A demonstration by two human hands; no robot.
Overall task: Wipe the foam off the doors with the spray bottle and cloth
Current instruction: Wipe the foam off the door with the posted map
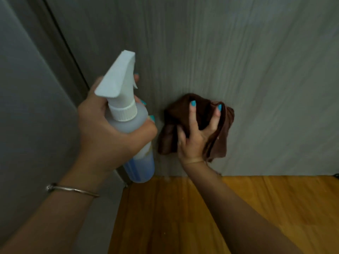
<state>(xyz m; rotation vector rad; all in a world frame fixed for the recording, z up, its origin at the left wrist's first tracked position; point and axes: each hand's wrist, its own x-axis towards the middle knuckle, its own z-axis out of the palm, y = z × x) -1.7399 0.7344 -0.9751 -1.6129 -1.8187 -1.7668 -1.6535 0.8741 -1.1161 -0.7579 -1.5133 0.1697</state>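
Note:
A grey wood-grain door (238, 52) fills the upper view. My left hand (110, 129) grips a translucent spray bottle (141, 167) with a white trigger head and blue liquid at its bottom, nozzle pointing up toward the door. My right hand (196, 136) clutches a bunched brown cloth (176, 110) and presses it against the lower part of the door, just right of the bottle. No clear foam shows on the door surface around the cloth.
A second grey panel (27, 107) stands at the left, separated from the door by a dark vertical seam (67, 52). An orange-brown wooden floor (183, 217) lies below the door's bottom edge. A thin metal bangle (71, 189) circles my left wrist.

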